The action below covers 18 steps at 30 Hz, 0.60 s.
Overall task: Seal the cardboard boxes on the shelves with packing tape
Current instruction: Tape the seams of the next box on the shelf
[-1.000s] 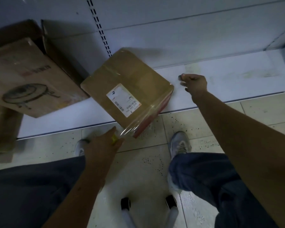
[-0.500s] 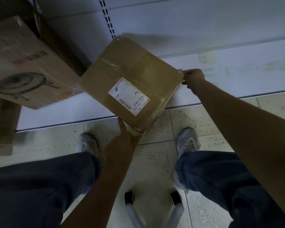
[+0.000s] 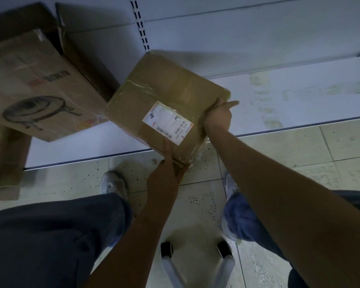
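While taped and glossy, cardboard box (image 3: 166, 96), left hand (image 3: 166, 173) flat, right hand (image 3: 217, 115) gripping.

The small box (image 3: 166, 104) is sitting askew at the front of the low shelf (image 3: 299, 96), its near corner hanging over the floor. Just to its left the big printed box (image 3: 35, 88) is crowding in, leaving only a narrow dark gap between them. The shelf's back wall (image 3: 237, 38) is closing off the far side. To the right, bare shelf is lying open. Below, two knees and shoes are flanking open floor tiles (image 3: 195, 196), with stool legs (image 3: 195, 265) standing between them.
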Tool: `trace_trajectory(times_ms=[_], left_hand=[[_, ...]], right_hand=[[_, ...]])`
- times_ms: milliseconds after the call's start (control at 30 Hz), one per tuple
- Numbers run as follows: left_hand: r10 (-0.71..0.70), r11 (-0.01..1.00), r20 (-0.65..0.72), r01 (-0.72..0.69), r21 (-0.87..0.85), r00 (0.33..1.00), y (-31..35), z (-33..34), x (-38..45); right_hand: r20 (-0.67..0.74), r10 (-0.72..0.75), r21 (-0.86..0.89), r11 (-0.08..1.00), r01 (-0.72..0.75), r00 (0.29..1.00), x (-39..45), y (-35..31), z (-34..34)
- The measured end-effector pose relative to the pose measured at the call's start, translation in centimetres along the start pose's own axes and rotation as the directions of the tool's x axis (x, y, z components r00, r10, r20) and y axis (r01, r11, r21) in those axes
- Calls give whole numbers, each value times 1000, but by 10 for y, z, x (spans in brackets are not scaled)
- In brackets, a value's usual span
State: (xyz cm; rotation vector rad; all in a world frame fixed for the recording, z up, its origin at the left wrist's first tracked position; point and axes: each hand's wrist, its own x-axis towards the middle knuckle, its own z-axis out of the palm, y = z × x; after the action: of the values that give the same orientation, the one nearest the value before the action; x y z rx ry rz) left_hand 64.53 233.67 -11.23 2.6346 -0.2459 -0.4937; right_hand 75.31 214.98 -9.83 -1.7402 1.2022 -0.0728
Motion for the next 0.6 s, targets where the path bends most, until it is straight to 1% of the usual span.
trace_trajectory(times_ms=[67, 133, 200, 233, 267, 333, 400, 467, 533, 600], left_hand=[[-24, 997, -7, 23, -79, 1000, 0, 1, 1], [-51, 985, -15, 47, -168, 999, -1, 0, 3], [-83, 974, 18, 85, -208, 996, 1, -4, 5], [-86, 976, 27, 90, -197, 996, 0, -4, 5], [-64, 984, 31, 68, -165, 997, -1, -4, 7], [2, 998, 36, 0, -56, 999, -4, -2, 12], [12, 1000, 39, -13, 14, 999, -9, -1, 16], [8, 1000, 43, -9, 19, 999, -11, -3, 17], [10, 999, 48, -12, 30, 999, -11, -6, 18], [5, 1000, 50, -6, 16, 999, -10, -10, 18]], right_hand=[[-10, 61, 2, 998, -61, 998, -8, 7, 6], [19, 48, -43, 998, -48, 999, -22, 19, 9], [40, 41, -79, 996, -38, 998, -45, 34, 15], [40, 47, -65, 997, -45, 998, -56, 41, 20], [33, 16, -87, 996, -13, 999, -66, 47, 24], [8, -7, -115, 993, 8, 1000, -79, 59, 32], [15, -24, -89, 996, 26, 1000, -94, 70, 36], [73, -80, -115, 990, 88, 994, -112, 82, 37], [142, -90, -154, 982, 112, 986, -120, 90, 35], [171, -111, -184, 973, 143, 979, -117, 82, 25]])
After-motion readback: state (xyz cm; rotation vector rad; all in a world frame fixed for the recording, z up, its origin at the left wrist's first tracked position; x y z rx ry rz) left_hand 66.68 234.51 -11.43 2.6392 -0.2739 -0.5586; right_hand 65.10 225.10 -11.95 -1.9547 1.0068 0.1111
